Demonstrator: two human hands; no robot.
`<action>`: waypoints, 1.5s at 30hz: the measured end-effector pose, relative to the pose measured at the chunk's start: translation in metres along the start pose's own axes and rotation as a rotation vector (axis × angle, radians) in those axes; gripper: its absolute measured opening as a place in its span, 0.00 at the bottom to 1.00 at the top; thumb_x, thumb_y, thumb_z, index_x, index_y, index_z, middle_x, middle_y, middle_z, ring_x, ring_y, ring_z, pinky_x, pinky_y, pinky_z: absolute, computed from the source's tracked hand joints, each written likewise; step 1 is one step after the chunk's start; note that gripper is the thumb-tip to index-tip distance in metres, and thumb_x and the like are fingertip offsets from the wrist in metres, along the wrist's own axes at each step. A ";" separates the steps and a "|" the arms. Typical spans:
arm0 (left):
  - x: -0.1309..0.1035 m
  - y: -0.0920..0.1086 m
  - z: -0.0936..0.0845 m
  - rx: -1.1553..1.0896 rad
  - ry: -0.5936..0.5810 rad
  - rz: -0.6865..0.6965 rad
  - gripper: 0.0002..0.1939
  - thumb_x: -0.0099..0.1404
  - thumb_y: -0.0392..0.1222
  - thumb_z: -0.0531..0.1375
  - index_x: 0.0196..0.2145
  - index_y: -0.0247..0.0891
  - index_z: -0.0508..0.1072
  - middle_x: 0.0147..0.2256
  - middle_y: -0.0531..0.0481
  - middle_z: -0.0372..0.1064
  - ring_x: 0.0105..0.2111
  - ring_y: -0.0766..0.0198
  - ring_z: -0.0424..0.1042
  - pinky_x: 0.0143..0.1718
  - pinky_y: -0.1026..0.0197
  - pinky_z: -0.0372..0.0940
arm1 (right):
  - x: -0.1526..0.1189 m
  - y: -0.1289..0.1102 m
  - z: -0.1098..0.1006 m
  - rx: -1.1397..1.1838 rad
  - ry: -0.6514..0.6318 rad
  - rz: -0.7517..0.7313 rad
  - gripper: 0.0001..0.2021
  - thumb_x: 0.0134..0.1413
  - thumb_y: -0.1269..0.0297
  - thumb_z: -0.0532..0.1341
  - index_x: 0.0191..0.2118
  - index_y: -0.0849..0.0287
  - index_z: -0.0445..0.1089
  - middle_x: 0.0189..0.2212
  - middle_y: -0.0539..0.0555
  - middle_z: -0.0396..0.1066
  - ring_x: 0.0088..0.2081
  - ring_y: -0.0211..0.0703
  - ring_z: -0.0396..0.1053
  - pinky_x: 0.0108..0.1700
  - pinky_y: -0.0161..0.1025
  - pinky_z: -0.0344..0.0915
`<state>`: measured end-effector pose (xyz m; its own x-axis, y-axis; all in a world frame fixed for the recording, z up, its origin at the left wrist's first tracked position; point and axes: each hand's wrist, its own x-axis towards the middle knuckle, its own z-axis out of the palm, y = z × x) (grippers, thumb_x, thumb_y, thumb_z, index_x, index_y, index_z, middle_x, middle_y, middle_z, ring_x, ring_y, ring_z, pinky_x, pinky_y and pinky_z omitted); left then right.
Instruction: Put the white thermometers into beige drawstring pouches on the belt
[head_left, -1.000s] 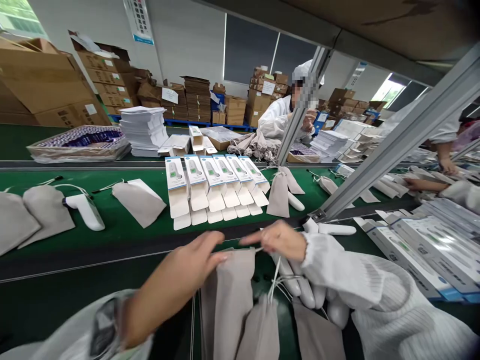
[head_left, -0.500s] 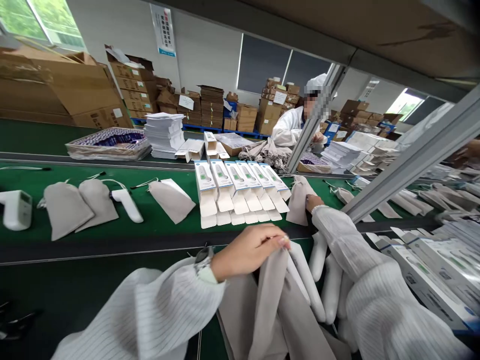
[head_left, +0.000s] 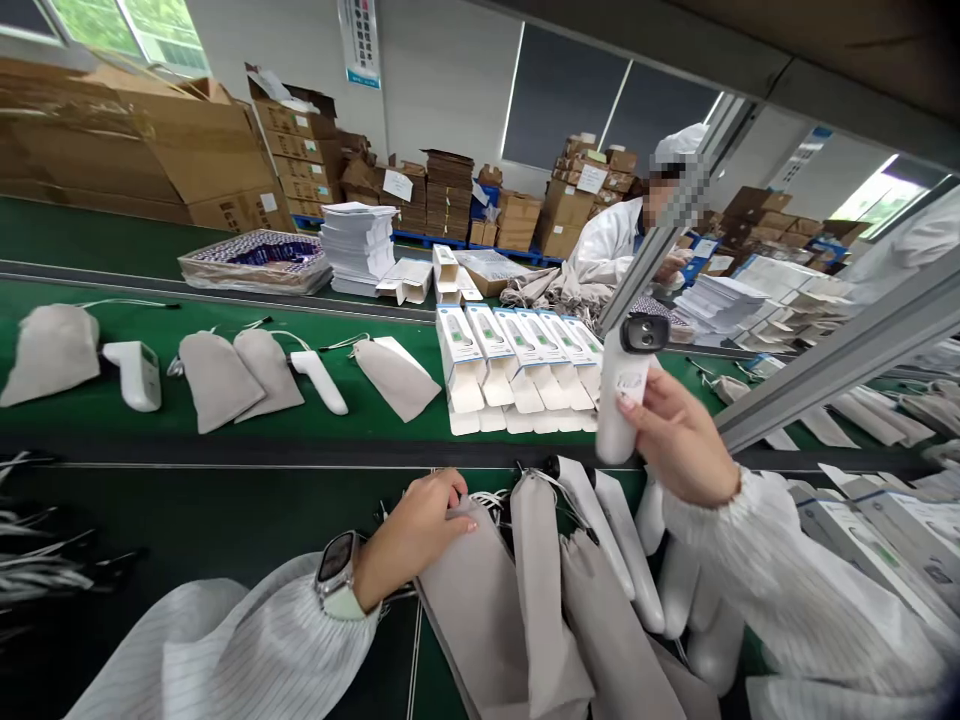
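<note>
The thermometer (head_left: 616, 372) is held up just right of centre, nearly upright, seen over the dark rail (head_left: 247, 450) between the two surfaces. Its body is smooth and white, with a rounded lower end, a pale label on the face and a black head showing two round windows.

The right grip (head_left: 679, 435) is closed around the body, thumb across the front. The left grip (head_left: 416, 540), at 8 o'clock from it, has its fingers curled over the upper edge of a grey pouch (head_left: 472, 600); I cannot tell whether they pinch it.

From the thermometer, open cartons (head_left: 517, 365) sit close at 9 o'clock, spare thermometers (head_left: 637, 550) crowd 6 to 5 o'clock, and packed boxes (head_left: 870, 545) lie at 4 o'clock. A metal post (head_left: 679, 215) rises at 1 o'clock and a slanted beam (head_left: 847, 345) crosses at 3, narrowing the room there. The near surface (head_left: 225, 515) shows dark green between the cables (head_left: 45, 560), past 8 o'clock, and the left sleeve (head_left: 262, 640).
</note>
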<state>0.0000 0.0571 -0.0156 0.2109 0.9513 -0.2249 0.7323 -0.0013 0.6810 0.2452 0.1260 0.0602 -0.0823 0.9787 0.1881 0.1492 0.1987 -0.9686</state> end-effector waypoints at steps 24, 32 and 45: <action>-0.049 0.001 -0.036 -0.002 0.075 0.208 0.07 0.60 0.39 0.52 0.37 0.43 0.66 0.39 0.51 0.66 0.48 0.56 0.56 0.41 0.57 0.58 | -0.008 -0.024 0.087 0.364 -0.136 -0.015 0.37 0.43 0.63 0.61 0.54 0.34 0.37 0.42 0.49 0.58 0.41 0.41 0.63 0.36 0.43 0.67; -0.054 -0.007 -0.035 -0.146 0.203 0.369 0.04 0.59 0.42 0.56 0.33 0.41 0.68 0.36 0.51 0.66 0.43 0.60 0.60 0.44 0.60 0.58 | -0.002 -0.023 0.114 0.420 -0.283 -0.099 0.36 0.40 0.66 0.64 0.52 0.38 0.44 0.45 0.48 0.56 0.41 0.38 0.61 0.42 0.42 0.64; -0.060 0.005 -0.044 -0.078 0.408 0.333 0.09 0.62 0.42 0.51 0.28 0.39 0.67 0.37 0.49 0.50 0.30 0.67 0.59 0.32 0.65 0.58 | -0.009 0.001 0.107 -0.095 -0.979 0.235 0.25 0.51 0.44 0.45 0.32 0.62 0.66 0.20 0.47 0.59 0.15 0.26 0.46 0.14 0.27 0.43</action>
<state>-0.0374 0.0139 0.0317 0.1434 0.9457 0.2916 0.6153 -0.3160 0.7222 0.1408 0.1119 0.0402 -0.8067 0.5292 -0.2629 0.3400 0.0518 -0.9390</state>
